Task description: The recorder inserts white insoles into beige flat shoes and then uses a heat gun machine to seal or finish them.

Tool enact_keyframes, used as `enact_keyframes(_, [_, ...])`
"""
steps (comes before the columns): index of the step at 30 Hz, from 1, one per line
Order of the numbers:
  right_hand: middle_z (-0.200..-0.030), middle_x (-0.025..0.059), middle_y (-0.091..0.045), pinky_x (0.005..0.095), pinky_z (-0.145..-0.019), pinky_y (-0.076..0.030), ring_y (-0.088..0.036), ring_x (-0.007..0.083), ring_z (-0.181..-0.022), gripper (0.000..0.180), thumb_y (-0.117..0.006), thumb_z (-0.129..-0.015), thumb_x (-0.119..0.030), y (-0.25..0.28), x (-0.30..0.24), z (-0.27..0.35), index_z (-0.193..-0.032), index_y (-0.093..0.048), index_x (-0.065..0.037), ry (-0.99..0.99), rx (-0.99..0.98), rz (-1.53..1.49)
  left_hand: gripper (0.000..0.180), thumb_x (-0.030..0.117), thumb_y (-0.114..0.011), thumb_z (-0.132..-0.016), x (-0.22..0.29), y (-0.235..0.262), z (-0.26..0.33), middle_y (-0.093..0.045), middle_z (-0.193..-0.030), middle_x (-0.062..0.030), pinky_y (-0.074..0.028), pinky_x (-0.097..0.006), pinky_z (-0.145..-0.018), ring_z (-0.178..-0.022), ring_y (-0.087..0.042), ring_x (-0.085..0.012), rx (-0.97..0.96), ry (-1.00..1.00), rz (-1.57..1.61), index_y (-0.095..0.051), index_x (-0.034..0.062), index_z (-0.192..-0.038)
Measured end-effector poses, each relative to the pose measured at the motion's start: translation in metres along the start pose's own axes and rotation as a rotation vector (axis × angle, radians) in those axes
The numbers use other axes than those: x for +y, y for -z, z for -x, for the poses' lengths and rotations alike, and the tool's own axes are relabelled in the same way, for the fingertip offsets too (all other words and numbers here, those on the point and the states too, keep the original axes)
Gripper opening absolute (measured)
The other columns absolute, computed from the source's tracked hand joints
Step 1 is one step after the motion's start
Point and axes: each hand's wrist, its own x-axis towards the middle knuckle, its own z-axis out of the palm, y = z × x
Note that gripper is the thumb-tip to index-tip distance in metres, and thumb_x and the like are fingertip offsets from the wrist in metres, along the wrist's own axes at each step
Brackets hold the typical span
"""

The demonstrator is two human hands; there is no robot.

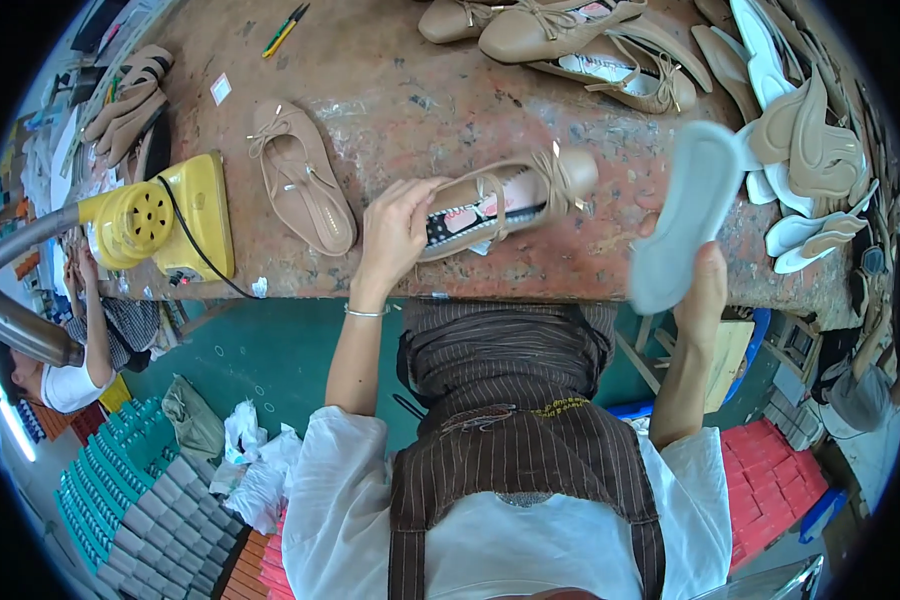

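Bench [390,90]: worn reddish-brown top, scuffed and stained, front edge running across mid-frame. Floor [260,350] below is painted teal-green. Stacks of teal and grey boxes [130,480] are piled on the floor at lower left, crumpled white wrapping [255,465] lying beside them. Red crates [760,470] are stacked at lower right, a blue bin [820,515] just past them. A wooden stool frame [725,355] is seen under the bench's right end. A bright light strip [0,395] is seen at far left.

White short sleeves, brown pinstriped apron, thin silver bangle [366,313] on left wrist
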Motion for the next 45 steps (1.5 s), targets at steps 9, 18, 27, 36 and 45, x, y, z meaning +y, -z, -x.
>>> enact_keyframes(9, [-0.111, 0.0089, -0.063, 0.0413, -0.089, -0.044, -0.057, 0.0259, -0.099, 0.034, -0.068, -0.075, -0.007, -0.065, 0.024, -0.037, -0.108, -0.073, -0.008, 0.517, -0.287, 1.201, 0.052, 0.021, -0.077, -0.085, 0.026, 0.001, 0.048, -0.056, -0.103, -0.0138, -0.053, -0.035, -0.07, -0.077, -0.062, -0.0246, 0.29, 0.323, -0.134, -0.059, -0.0003, -0.129])
enact_keyframes(18, [-0.106, 0.0004, -0.07, 0.0367, -0.088, -0.043, -0.063, 0.0172, -0.1, 0.016, -0.071, -0.073, -0.011, -0.112, 0.058, -0.067, -0.088, -0.076, -0.013, 0.528, -0.381, 1.025, 0.06, 0.007, -0.083, -0.077, -0.004, -0.014, 0.06, -0.053, -0.107, -0.0095, -0.06, -0.025, -0.067, -0.081, -0.064, -0.0135, 0.374, 0.324, 0.416, -0.057, -0.008, -0.129])
enact_keyframes(27, [-0.109, 0.0026, -0.072, 0.0374, -0.088, -0.048, -0.064, 0.0197, -0.102, 0.019, -0.073, -0.073, -0.014, -0.119, 0.068, -0.077, -0.091, -0.078, -0.012, 0.51, -0.501, 1.001, 0.047, 0.007, -0.081, -0.081, 0.0, -0.013, 0.052, -0.054, -0.105, -0.0081, -0.057, -0.023, -0.064, -0.08, -0.062, -0.0118, 0.402, 0.349, 0.345, -0.062, -0.0086, -0.121])
enact_keyframes(36, [-0.118, 0.0102, -0.068, 0.038, -0.096, -0.052, -0.06, 0.0275, -0.113, 0.029, -0.07, -0.071, -0.01, -0.127, 0.073, -0.071, -0.099, -0.075, -0.005, 0.447, -0.588, 1.088, 0.025, 0.003, -0.078, -0.082, -0.013, -0.016, 0.043, -0.062, -0.082, -0.0037, -0.049, -0.02, -0.055, -0.064, -0.058, -0.0057, 0.422, 0.445, 0.39, -0.067, -0.0074, -0.102])
enact_keyframes(45, [-0.145, 0.0122, -0.052, 0.037, -0.116, -0.035, -0.045, 0.023, -0.138, 0.052, -0.053, -0.084, -0.009, -0.132, 0.082, -0.087, -0.135, -0.058, -0.008, 0.571, -0.96, 1.012, 0.008, 0.002, -0.07, -0.087, -0.014, -0.014, 0.032, -0.063, -0.072, -0.0074, -0.039, -0.027, -0.049, -0.054, -0.049, -0.0089, 0.422, 0.468, 0.245, -0.068, -0.0045, -0.091])
